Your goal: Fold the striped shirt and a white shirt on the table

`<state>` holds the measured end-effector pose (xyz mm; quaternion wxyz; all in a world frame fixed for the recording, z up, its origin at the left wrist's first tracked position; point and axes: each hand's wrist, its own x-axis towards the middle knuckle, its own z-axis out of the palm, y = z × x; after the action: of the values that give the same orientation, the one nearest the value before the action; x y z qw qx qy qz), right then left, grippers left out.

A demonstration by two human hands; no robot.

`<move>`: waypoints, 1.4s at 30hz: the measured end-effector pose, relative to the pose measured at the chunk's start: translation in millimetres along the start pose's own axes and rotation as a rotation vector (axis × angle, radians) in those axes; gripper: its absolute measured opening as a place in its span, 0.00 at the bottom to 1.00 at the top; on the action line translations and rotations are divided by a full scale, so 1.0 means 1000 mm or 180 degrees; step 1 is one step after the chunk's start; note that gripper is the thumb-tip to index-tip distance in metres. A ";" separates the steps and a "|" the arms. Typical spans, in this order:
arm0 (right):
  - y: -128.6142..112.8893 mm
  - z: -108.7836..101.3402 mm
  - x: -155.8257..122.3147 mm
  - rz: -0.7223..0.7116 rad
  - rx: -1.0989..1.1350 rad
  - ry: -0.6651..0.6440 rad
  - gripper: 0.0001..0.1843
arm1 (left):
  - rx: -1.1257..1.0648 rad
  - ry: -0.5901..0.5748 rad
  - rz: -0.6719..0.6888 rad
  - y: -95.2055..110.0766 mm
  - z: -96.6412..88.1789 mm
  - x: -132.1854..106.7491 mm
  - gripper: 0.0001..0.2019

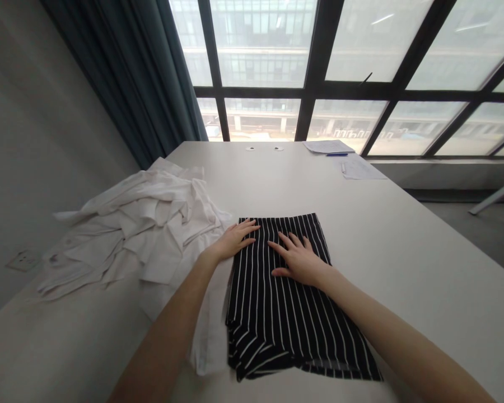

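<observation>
A black cloth garment with white stripes (273, 302) lies folded on the white table (403, 263), its near edge rumpled and partly turned over. My left hand (234, 238) rests with fingers spread on its upper left edge. Flat on the upper middle of the cloth is my right hand (296, 258), fingers apart. Neither hand grips anything. Beside the striped cloth, to the left, a heap of crumpled white garments (151, 218) spreads out, and part of it reaches along the striped cloth's left side.
Papers (330, 146) and a blue pen (336, 154) lie at the table's far right, near another sheet (363, 168). Windows (260, 42) stand beyond the far edge. A dark curtain (138, 73) hangs at left, by a wall with a socket (24, 261).
</observation>
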<state>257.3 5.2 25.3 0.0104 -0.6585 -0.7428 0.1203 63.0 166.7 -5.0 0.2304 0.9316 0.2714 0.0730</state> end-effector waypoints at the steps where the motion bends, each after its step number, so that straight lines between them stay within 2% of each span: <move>1: -0.001 0.008 -0.003 -0.0040 -0.0034 0.0054 0.44 | -0.0017 0.0012 0.0016 -0.003 0.002 -0.001 0.23; 4: 0.006 0.022 -0.012 -0.0332 -0.0033 0.0229 0.42 | -0.0052 0.0090 0.0043 -0.008 0.005 -0.002 0.23; 8: 0.007 0.020 -0.025 -0.0649 0.0058 0.0308 0.36 | -0.0063 0.0355 0.0133 -0.010 0.011 -0.001 0.22; 10: -0.006 0.013 -0.034 -0.0794 0.0151 0.0266 0.34 | -0.0081 0.0502 0.0173 -0.011 0.014 -0.001 0.21; 13: -0.038 0.005 -0.051 -0.1177 0.0309 0.0133 0.34 | -0.0281 0.0686 0.0193 -0.014 0.016 -0.002 0.20; 16: -0.070 0.007 -0.064 -0.1386 0.0177 0.0189 0.32 | -0.0636 0.0959 0.0125 -0.016 0.015 -0.003 0.17; 19: -0.086 0.018 -0.068 -0.1380 -0.0231 0.0346 0.14 | -0.0865 0.1204 0.0022 -0.017 0.014 -0.005 0.15; 22: -0.084 0.027 -0.067 -0.1385 -0.0450 0.0471 0.02 | -0.0873 0.1327 -0.0051 -0.018 0.014 -0.005 0.15; 25: -0.075 0.024 -0.069 -0.1244 -0.0246 0.0441 0.04 | -0.0853 0.1411 -0.0106 -0.018 0.014 -0.005 0.16; 29: -0.073 0.008 -0.075 -0.0924 0.0381 0.0534 0.08 | -0.0857 0.1516 -0.0182 -0.019 0.014 -0.004 0.16; 33: -0.086 0.012 -0.081 -0.1536 0.0276 0.0522 0.18 | -0.0877 0.1569 -0.0234 -0.019 0.014 -0.003 0.14; 35: -0.092 0.023 -0.082 -0.1701 0.0016 0.0536 0.15 | -0.0891 0.1577 -0.0251 -0.019 0.013 -0.003 0.12; 38: -0.096 0.036 -0.082 -0.1696 -0.0171 0.0689 0.05 | -0.0917 0.1576 -0.0275 -0.020 0.013 -0.002 0.11; 42: -0.093 0.037 -0.081 -0.1795 -0.0011 0.0742 0.07 | -0.0959 0.1606 -0.0288 -0.024 0.014 -0.002 0.14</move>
<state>170.5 -89.8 19.2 0.1275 -0.4357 -0.8904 0.0351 54.0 178.1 -28.9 0.2943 0.8263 0.3475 0.3313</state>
